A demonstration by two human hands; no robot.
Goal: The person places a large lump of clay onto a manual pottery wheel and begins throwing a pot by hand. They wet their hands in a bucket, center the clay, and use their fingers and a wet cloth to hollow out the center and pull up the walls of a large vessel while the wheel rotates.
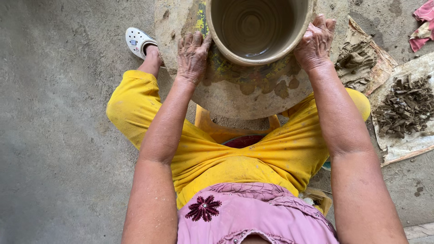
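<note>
Left hand [193,55], right hand [315,42] flanking clay pot [258,31] on wheel [253,97].

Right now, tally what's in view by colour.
Clay-brown: 3 – the pot, the wheel disc, the pile of clay scraps
Yellow: 1 – the trousers
Pink: 2 – the shirt, the cloth
White: 1 – the shoe
Total: 7

place: a pottery workshop, floor level
proof: wet clay pot [257,29] on a round wheel [253,92]
around: clay scraps [404,106] on a board, bare concrete floor [58,135]
</note>
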